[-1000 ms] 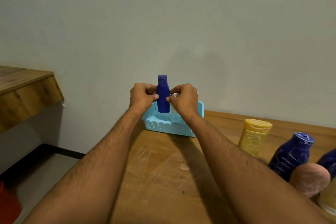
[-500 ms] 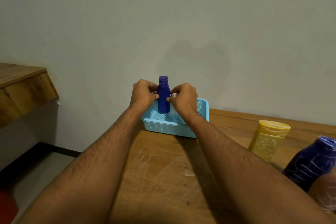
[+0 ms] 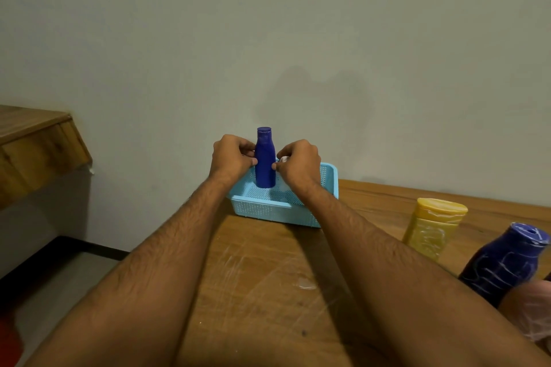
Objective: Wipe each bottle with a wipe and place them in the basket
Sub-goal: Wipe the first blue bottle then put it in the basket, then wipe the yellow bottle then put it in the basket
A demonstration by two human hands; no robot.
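Over the basket (image 3: 330,185), left hand (image 3: 231,158) and right hand (image 3: 299,162), fingers gripping upright blue bottle (image 3: 264,162), wipe (image 3: 283,159) in right.

Left hand (image 3: 231,158): fingers curled, thumb against the left side of the upright blue bottle (image 3: 265,161). Right hand (image 3: 299,164): curled, pinching bottle's right side. Both forearms extended, converging on it.

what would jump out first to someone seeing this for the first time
A dark blue bottle stands upright in the light blue basket by the wall, pinched between the left hand and the right hand, which also holds a white wipe. To the right on the wooden table wait a yellow bottle and another blue bottle.
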